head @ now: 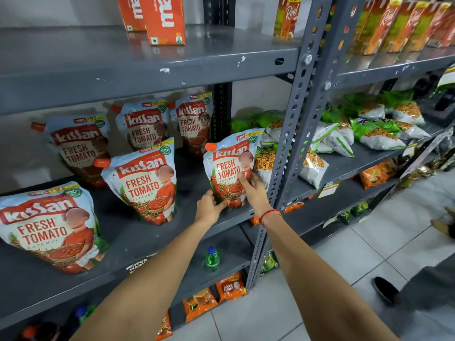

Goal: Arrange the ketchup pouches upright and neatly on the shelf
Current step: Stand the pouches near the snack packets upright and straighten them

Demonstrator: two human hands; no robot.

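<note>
Several ketchup pouches with orange caps stand on the grey middle shelf [138, 232]. The rightmost pouch [230, 163] stands upright near the shelf's front right corner. My left hand [211, 207] grips its lower left corner and my right hand [253, 190] holds its lower right side, thumb on the front. Another pouch [145, 180] stands upright in the middle front, and a large one [49, 225] leans at the front left. Three more pouches [78, 146] [144, 124] [194, 119] stand along the back.
Orange juice cartons [162, 18] sit on the upper shelf. A perforated grey upright post [288, 134] stands right beside the held pouch. Green and white snack bags [374, 129] fill the neighbouring rack. A green bottle [211, 258] and orange packets [230, 286] occupy lower shelves. Tiled floor lies right.
</note>
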